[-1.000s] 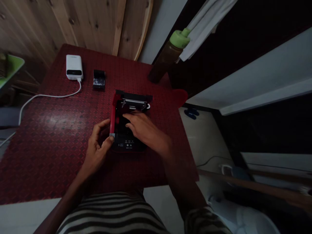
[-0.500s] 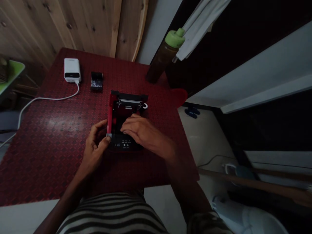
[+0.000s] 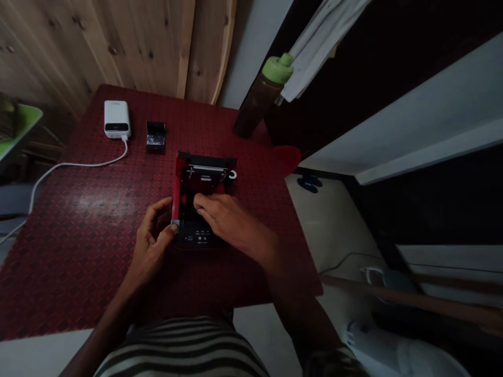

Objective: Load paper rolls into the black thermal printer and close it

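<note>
A small black and red device [image 3: 198, 183] with its lid flipped open lies in the middle of the red patterned table [image 3: 86, 209]. My left hand [image 3: 153, 241] grips its left front corner, thumb on the red edge. My right hand [image 3: 223, 220] lies over the device's front right, fingers bent and reaching into the open compartment. Whether those fingers hold anything is hidden. A row of small buttons shows on the device's front panel below my fingers.
A white power bank [image 3: 117, 119] with a white cable [image 3: 70, 165] sits at the far left. Beside it lies a small black block [image 3: 155, 135]. A brown bottle with a green cap [image 3: 261, 94] stands at the far right edge. Wooden wall behind.
My right hand has drawn back from the rear of the open compartment toward the front of the device. The left hand keeps its grip. The camera view has shifted a little.
</note>
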Tool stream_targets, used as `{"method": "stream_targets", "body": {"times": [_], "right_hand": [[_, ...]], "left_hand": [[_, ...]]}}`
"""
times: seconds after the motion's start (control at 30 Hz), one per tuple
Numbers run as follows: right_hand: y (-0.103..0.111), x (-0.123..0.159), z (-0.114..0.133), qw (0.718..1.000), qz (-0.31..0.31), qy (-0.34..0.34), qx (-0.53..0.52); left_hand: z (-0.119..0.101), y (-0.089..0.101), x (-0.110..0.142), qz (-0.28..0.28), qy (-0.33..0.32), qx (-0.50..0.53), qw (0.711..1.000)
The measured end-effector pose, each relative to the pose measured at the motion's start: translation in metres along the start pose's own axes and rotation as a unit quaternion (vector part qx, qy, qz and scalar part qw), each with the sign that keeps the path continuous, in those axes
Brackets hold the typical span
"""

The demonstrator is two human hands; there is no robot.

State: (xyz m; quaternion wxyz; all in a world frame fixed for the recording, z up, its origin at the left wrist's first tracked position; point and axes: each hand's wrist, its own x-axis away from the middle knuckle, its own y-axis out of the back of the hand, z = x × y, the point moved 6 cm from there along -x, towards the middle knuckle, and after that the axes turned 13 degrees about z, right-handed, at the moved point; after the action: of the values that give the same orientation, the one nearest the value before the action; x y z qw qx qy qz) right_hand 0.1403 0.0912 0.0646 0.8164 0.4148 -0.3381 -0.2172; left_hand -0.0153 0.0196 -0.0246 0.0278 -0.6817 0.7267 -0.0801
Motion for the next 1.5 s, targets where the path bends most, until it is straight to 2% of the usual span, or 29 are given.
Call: {"method": "stream_targets", "body": {"times": [0.1, 0.23, 0.37, 0.47, 0.53, 0.67, 0.8, 0.9, 1.0, 1.1, 1.2, 1.3, 1.4, 1.5], "right_hand": [[0.003, -0.005, 0.002, 0.998, 0.027, -0.038, 0.041], [0.003, -0.008, 0.006, 0.994, 0.014, -0.056, 0.096], [-0.002, -0.007, 0.005, 0.994, -0.005, -0.063, 0.093], [-0.002, -0.002, 0.003, 0.996, -0.040, -0.040, 0.067], [0.002, 0.004, 0.003, 0.994, -0.088, -0.018, 0.063], [0.007, 0.012, 0.000, 0.977, -0.196, 0.011, 0.084], [0.005, 0.016, -0.001, 0.958, -0.269, 0.015, 0.100], [-0.003, 0.021, -0.002, 0.949, -0.299, 0.019, 0.098], [-0.013, 0.028, -0.001, 0.944, -0.312, 0.031, 0.098], [-0.022, 0.036, 0.000, 0.938, -0.329, 0.038, 0.098], [-0.027, 0.044, 0.002, 0.932, -0.342, 0.042, 0.108], [-0.030, 0.052, 0.009, 0.919, -0.366, 0.061, 0.129], [-0.033, 0.059, 0.015, 0.906, -0.390, 0.080, 0.142], [-0.037, 0.060, 0.017, 0.907, -0.388, 0.079, 0.142]], "left_hand": [[0.000, 0.000, 0.000, 0.000, -0.004, -0.004, 1.000], [-0.001, -0.001, -0.001, 0.003, -0.011, -0.005, 1.000], [-0.004, -0.003, 0.001, 0.006, -0.010, -0.003, 1.000], [-0.007, -0.002, 0.001, 0.004, 0.003, -0.002, 1.000], [-0.012, 0.001, -0.002, -0.009, 0.005, -0.020, 1.000], [-0.036, 0.011, -0.027, -0.071, -0.046, -0.086, 0.993], [-0.061, 0.009, -0.070, -0.090, -0.114, -0.121, 0.982], [-0.069, 0.001, -0.097, -0.076, -0.108, -0.114, 0.985], [-0.071, -0.004, -0.106, -0.067, -0.094, -0.089, 0.989], [-0.069, -0.004, -0.099, -0.060, -0.084, -0.061, 0.993], [-0.060, -0.001, -0.080, -0.062, -0.052, -0.042, 0.996], [-0.044, 0.005, -0.058, -0.090, -0.007, -0.017, 0.996], [-0.031, 0.001, -0.045, -0.056, 0.008, 0.022, 0.998], [-0.021, -0.003, -0.037, -0.025, 0.028, 0.027, 0.999]]}}
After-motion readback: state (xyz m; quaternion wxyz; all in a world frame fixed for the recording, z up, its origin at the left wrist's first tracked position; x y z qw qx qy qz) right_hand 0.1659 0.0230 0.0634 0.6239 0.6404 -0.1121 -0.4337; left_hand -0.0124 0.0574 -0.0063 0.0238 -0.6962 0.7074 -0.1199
